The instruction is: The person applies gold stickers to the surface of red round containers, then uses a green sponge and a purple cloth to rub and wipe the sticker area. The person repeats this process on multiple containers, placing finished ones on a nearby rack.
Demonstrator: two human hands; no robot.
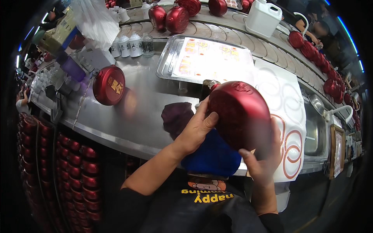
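A red flask (243,116) was held up over the tabletop's (143,87) near edge in 2 hands.
Its neck pointed toward the far edge; the left grip (197,130) had closed on its side near the neck, thumb on the face, and the right grip (265,161) was curved around the opposite end, spread only as wide as the flask's rim. Below, a blue cloth (211,157) lay at the near edge, with a dark purple cloth (176,118) just left of it. A 2nd flask (109,85) stood toward the tabletop's left end. Along the far edge sat a metal tray (166,60) bearing sticker sheets (211,58); toward the right end lay a white sheet (278,87) with red rings (292,154).
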